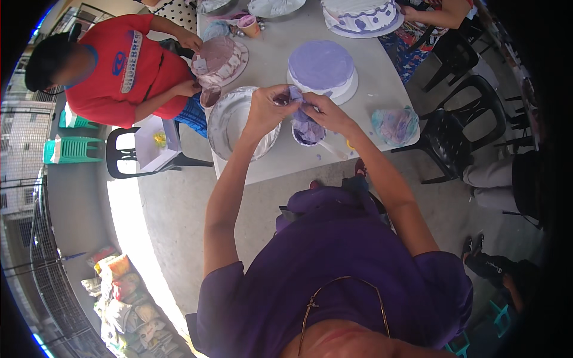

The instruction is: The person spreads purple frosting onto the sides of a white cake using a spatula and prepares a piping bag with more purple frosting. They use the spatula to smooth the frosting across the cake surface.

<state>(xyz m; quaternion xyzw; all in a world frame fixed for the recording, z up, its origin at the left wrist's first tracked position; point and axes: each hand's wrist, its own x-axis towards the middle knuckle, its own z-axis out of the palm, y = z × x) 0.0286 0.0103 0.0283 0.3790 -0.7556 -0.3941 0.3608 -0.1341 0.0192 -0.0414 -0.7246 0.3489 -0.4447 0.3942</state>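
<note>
A plastic bag (296,94) smeared with purple icing is pinched between both hands at the table's near edge. My left hand (271,108) grips its left side, fingers closed. On the other side my right hand (325,112) has its fingertips closed on the bag too. Below them stands a small cup (309,136) with purple icing in it and on its rim; how far the bag reaches into it I cannot tell. Just beyond my hands sits a round cake (321,64), purple on top with a white base. A large white-smeared bowl (218,128) is beside my left wrist.
The white table (262,170) carries a clear bag of blue and purple icing (394,126) at right. At left a person in red (122,65) works on a pinkish cake (221,56). Another decorated cake (361,18) is at the far side. Black chairs (468,116) flank the table.
</note>
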